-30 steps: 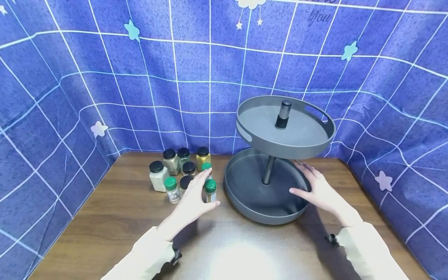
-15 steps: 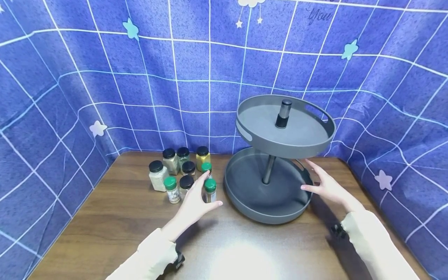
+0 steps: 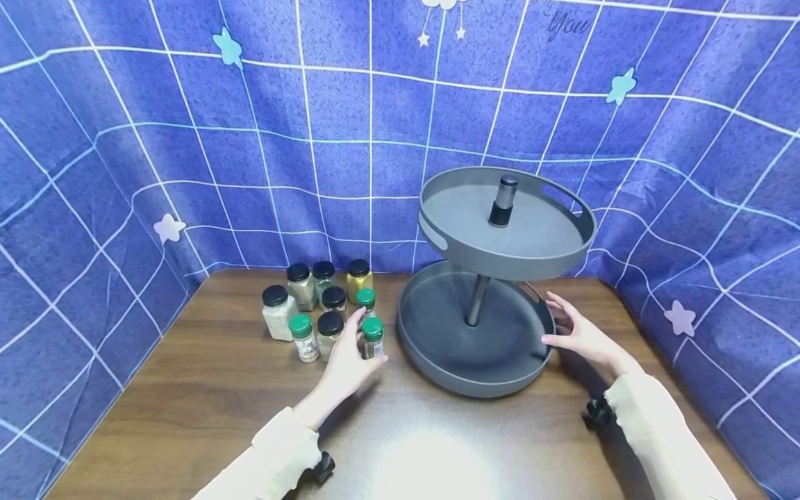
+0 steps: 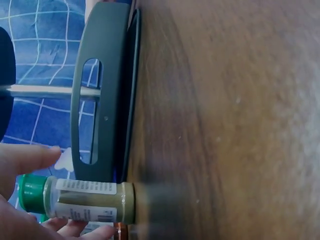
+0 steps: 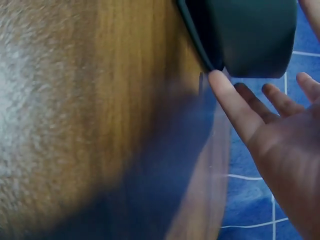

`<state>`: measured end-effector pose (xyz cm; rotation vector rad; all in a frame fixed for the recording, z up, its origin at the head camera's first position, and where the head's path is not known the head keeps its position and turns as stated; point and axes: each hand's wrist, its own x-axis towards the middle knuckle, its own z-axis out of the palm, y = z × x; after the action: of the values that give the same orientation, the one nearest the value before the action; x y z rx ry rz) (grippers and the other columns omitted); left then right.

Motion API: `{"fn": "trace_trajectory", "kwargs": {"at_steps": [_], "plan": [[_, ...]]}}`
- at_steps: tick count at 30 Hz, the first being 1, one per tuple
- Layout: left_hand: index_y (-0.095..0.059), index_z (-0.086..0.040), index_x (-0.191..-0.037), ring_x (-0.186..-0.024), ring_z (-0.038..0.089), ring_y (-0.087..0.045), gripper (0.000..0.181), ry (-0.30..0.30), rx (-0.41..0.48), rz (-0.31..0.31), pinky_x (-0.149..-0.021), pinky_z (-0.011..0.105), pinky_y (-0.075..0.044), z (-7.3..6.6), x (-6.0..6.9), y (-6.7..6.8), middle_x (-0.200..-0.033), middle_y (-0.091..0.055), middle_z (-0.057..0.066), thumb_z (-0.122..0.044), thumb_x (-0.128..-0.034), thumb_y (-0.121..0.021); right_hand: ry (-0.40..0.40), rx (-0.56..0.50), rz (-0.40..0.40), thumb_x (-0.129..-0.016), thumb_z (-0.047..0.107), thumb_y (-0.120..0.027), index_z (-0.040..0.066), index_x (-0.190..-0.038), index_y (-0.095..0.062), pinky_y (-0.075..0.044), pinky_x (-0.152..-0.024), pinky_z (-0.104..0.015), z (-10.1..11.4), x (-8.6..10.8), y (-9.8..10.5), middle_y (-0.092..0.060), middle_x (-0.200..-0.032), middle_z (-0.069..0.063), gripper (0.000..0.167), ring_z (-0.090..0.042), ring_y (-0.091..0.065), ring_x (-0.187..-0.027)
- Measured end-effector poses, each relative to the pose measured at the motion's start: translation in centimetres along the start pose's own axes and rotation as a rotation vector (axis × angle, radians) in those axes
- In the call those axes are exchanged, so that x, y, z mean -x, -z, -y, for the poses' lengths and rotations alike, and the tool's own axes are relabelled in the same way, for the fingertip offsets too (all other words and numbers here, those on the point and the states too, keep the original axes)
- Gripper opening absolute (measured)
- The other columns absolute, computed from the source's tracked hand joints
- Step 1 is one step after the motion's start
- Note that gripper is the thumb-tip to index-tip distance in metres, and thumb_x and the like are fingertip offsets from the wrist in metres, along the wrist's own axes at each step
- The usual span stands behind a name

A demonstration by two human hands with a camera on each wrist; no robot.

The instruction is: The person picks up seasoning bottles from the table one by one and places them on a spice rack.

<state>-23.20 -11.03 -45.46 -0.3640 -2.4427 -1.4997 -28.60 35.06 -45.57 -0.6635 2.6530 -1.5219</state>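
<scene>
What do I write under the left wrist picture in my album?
Left hand spread around a green-capped jar, near a gray tray.

We see bright light glaring white off the near middle of the brown wood-grain tabletop (image 3: pixel 406 417); both wrist views are dimmer and softer, with blurry shadows.

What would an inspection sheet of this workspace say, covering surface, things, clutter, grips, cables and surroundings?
Surface: brown wood-grain tabletop, bright glare at the front.
Job's things: gray two-tier stand, upright; nine jars clustered left of it, six black-lidded, three green-lidded.
Clutter: nothing seen.
Left grip: spread around the front-right green-lidded jar, thumb clear of it.
Right grip: fingers apart at the stand's right edge; contact unclear.
Cables: nothing seen.
Surroundings: blue cloth backdrop with pale grid lines and stars.
</scene>
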Motion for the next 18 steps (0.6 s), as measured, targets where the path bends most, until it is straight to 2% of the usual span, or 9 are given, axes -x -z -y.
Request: {"fn": "trace_trajectory", "kwargs": {"at_steps": [1,4,9,14,18], "plan": [[-0.03,-0.005,-0.144,-0.123,0.038,-0.048,0.093,0.0,0.008,-0.011,-0.103,0.047,-0.04,0.1,0.0,-0.1,-0.141,-0.043,0.02,-0.002,-0.0657,-0.081,-0.006,-0.016,0.003,-0.083,0.003,-0.069,0.0,-0.148,-0.014,-0.042,-0.088,-0.013,-0.2,0.1,0.0,-0.025,-0.144,-0.033,0.086,-0.046,-0.037,-0.123],[-0.033,-0.003,-0.142,-0.125,0.034,-0.047,0.089,-0.005,0.021,-0.043,-0.105,0.044,-0.038,0.2,-0.1,-0.5,-0.137,-0.045,0.021,0.003,-0.0654,-0.079,-0.036,-0.049,0.021,-0.083,0.004,-0.069,0.002,-0.149,-0.013,-0.045,-0.085,-0.015,-0.6,0.3,0.0,-0.025,-0.145,-0.032,0.086,-0.032,-0.04,-0.123],[-0.037,-0.002,-0.137,-0.122,0.034,-0.049,0.082,-0.008,0.029,-0.089,-0.104,0.045,-0.04,0.2,-0.2,-0.9,-0.131,-0.05,0.021,0.008,-0.0657,-0.075,-0.02,-0.078,0.045,-0.084,0.004,-0.068,0.003,-0.149,-0.013,-0.04,-0.089,-0.012,-1.0,0.7,0.0,-0.026,-0.143,-0.032,0.085,-0.011,-0.043,-0.12],[-0.043,-0.004,-0.131,-0.112,0.035,-0.057,0.067,0.028,-0.005,-0.137,-0.096,0.047,-0.045,-0.2,-0.1,-1.2,-0.124,-0.057,0.018,0.007,-0.0705,-0.069,0.013,-0.125,0.059,-0.084,-0.002,-0.065,0.0,-0.149,-0.012,-0.04,-0.09,-0.011,-1.6,1.2,-0.1,-0.025,-0.141,-0.035,0.084,-0.007,-0.045,-0.118],[-0.045,-0.003,-0.126,-0.106,0.032,-0.059,0.058,0.03,-0.024,-0.167,-0.089,0.044,-0.048,-0.2,-0.2,-1.4,-0.117,-0.059,0.016,0.006,-0.0739,-0.068,0.024,-0.124,0.05,-0.085,-0.003,-0.064,-0.001,-0.148,-0.013,-0.039,-0.091,-0.009,-1.9,1.3,-0.2,-0.026,-0.14,-0.036,0.082,-0.004,-0.046,-0.117]]}}
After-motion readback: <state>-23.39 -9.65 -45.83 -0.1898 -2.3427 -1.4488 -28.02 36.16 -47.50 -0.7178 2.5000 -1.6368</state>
